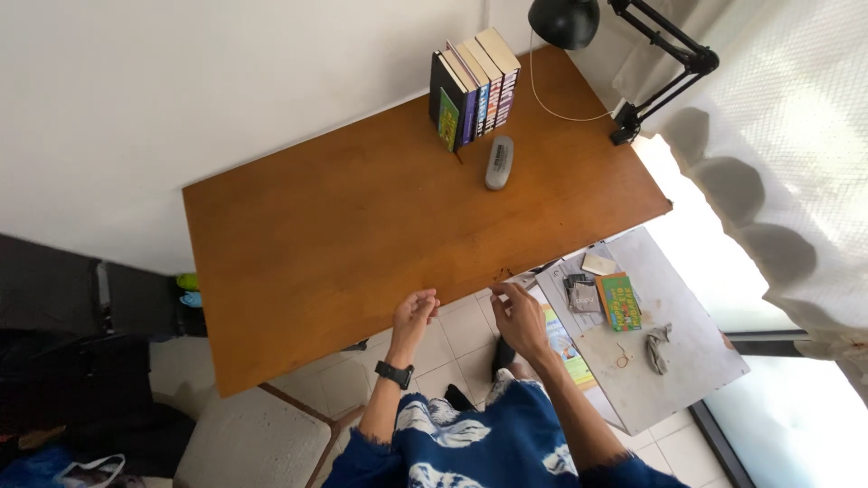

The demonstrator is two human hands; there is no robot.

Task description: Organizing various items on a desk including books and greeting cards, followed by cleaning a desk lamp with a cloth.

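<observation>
Hovering at the near edge of the wooden desk [362,235], the left hand [415,314] and right hand [520,316] are both loosely curled, gripping nothing. Upright books [472,86] and a grey case [498,163] sit well apart, at the far side.

Smooth brown wooden desk [344,235], matt black metal lamp [633,36], glossy paper books [475,86]

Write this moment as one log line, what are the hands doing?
left hand: empty, at desk edge | right hand: empty, at desk edge | books upright at back | grey case beside them
</observation>
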